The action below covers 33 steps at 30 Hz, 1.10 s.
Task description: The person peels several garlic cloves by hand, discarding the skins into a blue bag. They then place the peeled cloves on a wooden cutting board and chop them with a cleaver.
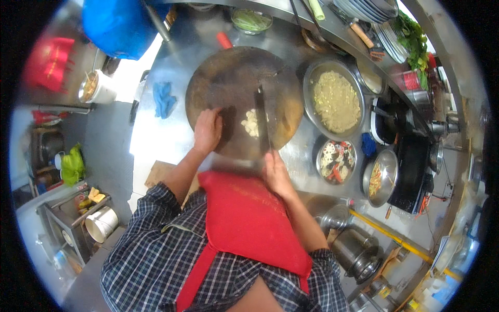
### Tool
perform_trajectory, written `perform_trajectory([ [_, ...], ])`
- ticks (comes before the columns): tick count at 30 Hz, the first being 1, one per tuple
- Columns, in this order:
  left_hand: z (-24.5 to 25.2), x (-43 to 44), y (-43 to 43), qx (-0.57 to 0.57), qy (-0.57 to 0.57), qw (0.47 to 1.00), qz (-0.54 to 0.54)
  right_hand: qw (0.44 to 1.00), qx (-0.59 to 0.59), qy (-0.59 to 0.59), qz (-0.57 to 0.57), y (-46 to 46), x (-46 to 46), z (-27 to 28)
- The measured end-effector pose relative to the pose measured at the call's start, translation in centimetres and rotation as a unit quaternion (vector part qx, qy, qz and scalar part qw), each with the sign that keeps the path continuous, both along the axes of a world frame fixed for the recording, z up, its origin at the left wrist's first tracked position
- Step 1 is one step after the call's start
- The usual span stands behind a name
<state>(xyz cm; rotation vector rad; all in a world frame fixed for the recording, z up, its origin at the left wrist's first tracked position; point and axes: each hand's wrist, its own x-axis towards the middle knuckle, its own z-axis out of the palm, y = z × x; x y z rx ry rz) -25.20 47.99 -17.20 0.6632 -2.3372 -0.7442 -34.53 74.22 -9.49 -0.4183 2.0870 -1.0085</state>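
A round wooden chopping block [237, 82] stands before me on the steel worktop. My right hand [277, 171] grips the handle of a cleaver [263, 121] at the block's near edge. The blade is seen nearly edge-on, pointing away from me over the wood. Just left of it lies a small heap of pale chopped pieces, apparently garlic [250, 124]; a few bits show on the blade's right side. My left hand [207, 130] rests at the block's left edge, apart from the heap. Its fingertips are partly hidden, and nothing shows in it.
On the right stand a large bowl of pale yellowish food [337, 101], a bowl of sliced lotus root and red pieces [336, 162] and a steel bowl of shredded food [376, 179]. A blue cloth [163, 99] lies left. Behind the block are a red handle [224, 40] and a basket of greens [251, 20].
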Motion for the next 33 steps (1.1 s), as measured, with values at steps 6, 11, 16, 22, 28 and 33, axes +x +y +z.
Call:
perform_trajectory([
  [6,-0.3,0.7,0.5,0.013,0.001,1.0,-0.01,0.983,-0.085,0.159,0.013,-0.6,0.8,-2.9],
  [11,-0.4,0.4,-0.2,-0.021,0.031,0.999,-0.013,0.991,-0.005,-0.116,-0.063,-2.7,-1.3,3.6],
  [16,-0.4,-0.1,0.1,-0.038,0.009,0.999,-0.019,0.991,-0.03,0.131,0.019,-1.9,-1.3,-2.4],
  [22,-0.2,0.0,0.5,-0.044,0.006,0.999,-0.007,0.998,0.058,0.014,0.007,-3.2,-3.0,-1.3],
  [28,-0.7,0.5,0.5,-0.058,-0.013,0.998,0.011,0.989,0.066,-0.128,-0.016,-5.9,-4.1,5.0],
  [33,-0.7,-0.4,0.4,-0.058,-0.029,0.998,0.021,0.999,0.02,0.026,0.043,-3.8,-4.0,-1.2],
])
